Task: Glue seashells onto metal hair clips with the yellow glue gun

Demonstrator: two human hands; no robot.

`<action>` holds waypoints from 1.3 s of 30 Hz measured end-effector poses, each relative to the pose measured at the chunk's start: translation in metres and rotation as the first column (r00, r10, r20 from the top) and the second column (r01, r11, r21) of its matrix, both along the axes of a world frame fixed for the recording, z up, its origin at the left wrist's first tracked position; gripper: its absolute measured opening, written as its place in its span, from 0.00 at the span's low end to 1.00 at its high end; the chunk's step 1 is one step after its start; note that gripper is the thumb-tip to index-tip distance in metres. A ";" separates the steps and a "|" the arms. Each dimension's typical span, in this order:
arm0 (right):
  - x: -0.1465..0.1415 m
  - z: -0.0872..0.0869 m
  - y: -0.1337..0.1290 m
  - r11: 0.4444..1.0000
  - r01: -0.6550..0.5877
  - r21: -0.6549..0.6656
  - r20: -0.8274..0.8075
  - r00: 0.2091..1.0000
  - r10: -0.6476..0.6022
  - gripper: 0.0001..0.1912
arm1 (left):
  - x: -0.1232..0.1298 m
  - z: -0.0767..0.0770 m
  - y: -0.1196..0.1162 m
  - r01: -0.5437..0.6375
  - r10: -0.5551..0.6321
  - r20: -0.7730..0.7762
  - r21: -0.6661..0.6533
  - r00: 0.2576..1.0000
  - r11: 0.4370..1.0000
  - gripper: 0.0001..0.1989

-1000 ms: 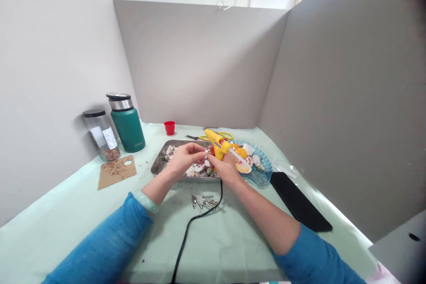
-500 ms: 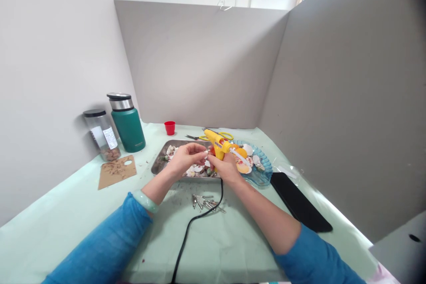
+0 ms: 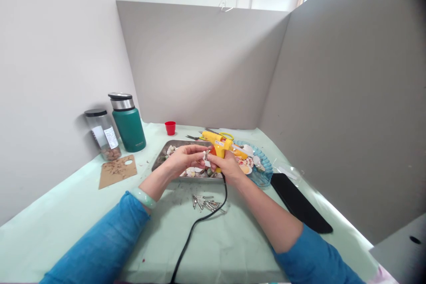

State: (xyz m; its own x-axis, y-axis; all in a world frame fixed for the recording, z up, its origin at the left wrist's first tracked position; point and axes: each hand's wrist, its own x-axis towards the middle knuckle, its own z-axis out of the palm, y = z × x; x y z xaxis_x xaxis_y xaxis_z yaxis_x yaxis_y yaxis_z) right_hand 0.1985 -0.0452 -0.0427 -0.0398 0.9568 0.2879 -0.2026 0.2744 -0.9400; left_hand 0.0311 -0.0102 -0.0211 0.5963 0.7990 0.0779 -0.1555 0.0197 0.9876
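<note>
Over the metal tray (image 3: 159, 159) of shells, my left hand (image 3: 184, 159) pinches a small whitish piece (image 3: 205, 156), too small to name surely. My right hand (image 3: 229, 166) is wrapped round the handle of a yellow glue gun (image 3: 218, 142), its fingertips close to the same small piece. The gun's nozzle points to the upper left, and a pale glue stick sticks out of its back. A blue scalloped plate (image 3: 266, 177) with shells lies right of the tray. Several metal clips (image 3: 206, 203) lie in front of the tray.
At the left stand a green bottle (image 3: 129, 128) and a clear jar (image 3: 108, 140) beside a brown board (image 3: 116, 175). Behind the tray are a red cup (image 3: 170, 128) and scissors (image 3: 226, 136). The black cord (image 3: 196, 224) crosses the front; a black slab (image 3: 301, 204) lies right.
The glue gun has tilted to a more level angle and shifted slightly. Its cord has moved a little to the right. Both hands still hold their things.
</note>
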 end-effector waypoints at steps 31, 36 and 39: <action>-0.003 0.000 0.000 0.997 0.078 -0.006 -0.025 0.997 -0.078 0.20 | -0.002 -0.003 0.005 -0.025 0.030 0.101 -0.042 0.994 0.999 0.13; -0.003 0.000 -0.001 0.997 0.075 0.009 -0.009 0.997 -0.075 0.20 | -0.003 -0.006 0.007 -0.030 0.038 0.120 -0.068 0.992 0.997 0.14; -0.003 -0.001 0.001 0.995 0.099 0.004 -0.006 0.995 -0.099 0.20 | -0.003 -0.007 0.009 -0.032 0.041 0.120 -0.075 0.992 0.997 0.15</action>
